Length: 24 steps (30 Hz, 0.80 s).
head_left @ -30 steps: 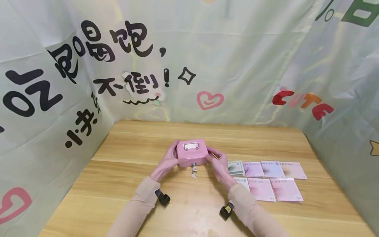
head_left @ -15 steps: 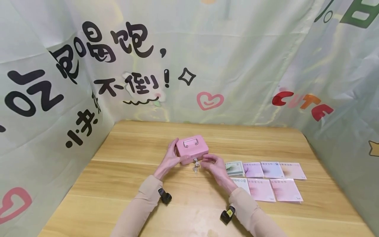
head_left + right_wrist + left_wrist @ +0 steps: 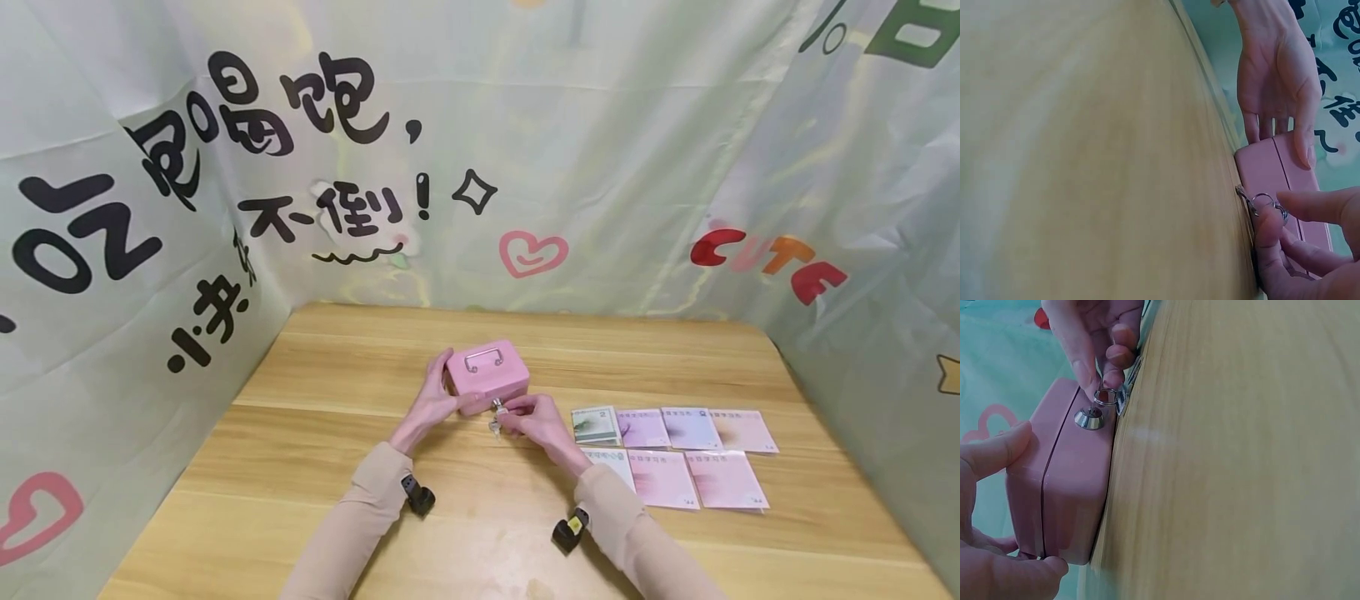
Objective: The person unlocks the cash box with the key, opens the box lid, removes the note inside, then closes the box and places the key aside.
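Note:
A pink metal cash box with a wire handle on its lid sits shut on the table. My left hand grips its left end, the thumb lying along the front face. At the front, a silver lock has a key in it. My right hand pinches that key between thumb and index finger, its head mostly covered by the fingertips. From a key ring a second key dangles against the tabletop beside the box.
Several banknotes lie in two rows to the right, among them a green note, a purple note and a pink note. The wooden table is enclosed by printed cloth walls.
The box has been turned slightly and shifted back. My right hand has left the box's right side, come round to the front and taken hold of the key. The left hand has stayed on the box.

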Each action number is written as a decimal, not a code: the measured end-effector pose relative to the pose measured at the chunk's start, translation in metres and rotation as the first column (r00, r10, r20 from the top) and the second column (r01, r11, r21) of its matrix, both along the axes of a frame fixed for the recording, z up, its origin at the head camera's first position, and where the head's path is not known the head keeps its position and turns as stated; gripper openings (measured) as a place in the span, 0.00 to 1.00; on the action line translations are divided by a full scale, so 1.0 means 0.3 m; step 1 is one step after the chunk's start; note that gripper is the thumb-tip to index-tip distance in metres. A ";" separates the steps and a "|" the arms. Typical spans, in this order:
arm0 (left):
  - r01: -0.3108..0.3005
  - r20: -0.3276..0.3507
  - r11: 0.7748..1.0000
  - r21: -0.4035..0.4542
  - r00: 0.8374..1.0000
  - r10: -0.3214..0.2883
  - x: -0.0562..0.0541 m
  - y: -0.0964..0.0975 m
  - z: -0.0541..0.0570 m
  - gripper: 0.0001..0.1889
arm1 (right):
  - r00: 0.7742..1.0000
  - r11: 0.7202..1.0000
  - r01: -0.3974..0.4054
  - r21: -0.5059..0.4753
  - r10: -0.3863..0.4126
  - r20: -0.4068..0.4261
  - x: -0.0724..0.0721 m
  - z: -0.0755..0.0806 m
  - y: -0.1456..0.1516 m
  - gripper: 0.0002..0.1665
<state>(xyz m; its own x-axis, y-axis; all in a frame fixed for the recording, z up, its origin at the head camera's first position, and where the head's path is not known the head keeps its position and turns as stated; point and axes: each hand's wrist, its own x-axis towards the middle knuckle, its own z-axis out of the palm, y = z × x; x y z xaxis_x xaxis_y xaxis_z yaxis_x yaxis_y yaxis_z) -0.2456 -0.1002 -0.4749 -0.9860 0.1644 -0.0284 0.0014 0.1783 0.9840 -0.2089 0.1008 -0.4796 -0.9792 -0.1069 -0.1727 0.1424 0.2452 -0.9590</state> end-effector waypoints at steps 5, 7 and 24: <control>-0.004 -0.005 1.000 -0.015 1.000 0.004 0.000 0.001 -0.004 0.57 | 1.000 1.000 -0.003 -0.006 0.003 0.000 -0.008 -0.003 -0.003 0.14; -0.005 -0.015 1.000 -0.018 1.000 0.005 -0.002 0.002 -0.007 0.57 | 1.000 1.000 0.002 0.002 -0.002 0.003 -0.010 -0.002 -0.006 0.13; -0.014 -0.030 0.998 -0.055 0.999 0.012 -0.002 0.003 -0.006 0.56 | 0.984 0.977 0.092 0.194 -0.059 -0.171 -0.020 -0.019 -0.031 0.06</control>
